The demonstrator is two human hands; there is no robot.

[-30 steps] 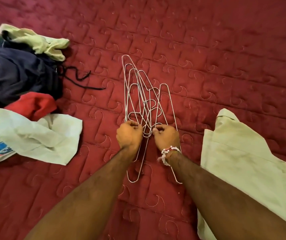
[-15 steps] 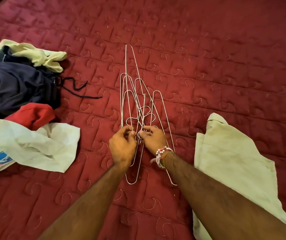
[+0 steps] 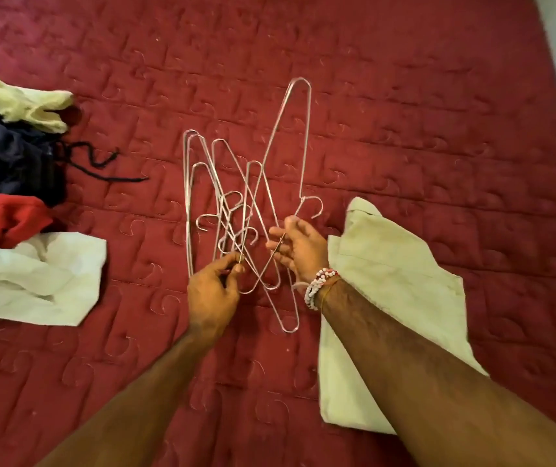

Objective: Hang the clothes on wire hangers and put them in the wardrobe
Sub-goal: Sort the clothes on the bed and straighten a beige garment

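Wire hangers (image 3: pixel 240 210), abt 6, left hand (image 3: pixel 214 293) + right hand (image 3: pixel 300 249) pinching; 5 garments (image 3: pixel 391 284)

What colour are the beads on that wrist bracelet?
White with a few red ones; the bracelet shows best in the head view.

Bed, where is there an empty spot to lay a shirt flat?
The wide far stretch of the bed, beyond the hangers and over to its right edge, is bare. So is the near left corner, below the white shirt. Crowded: the pile of clothes on the left, the hangers in the middle, the beige cloth on the right.
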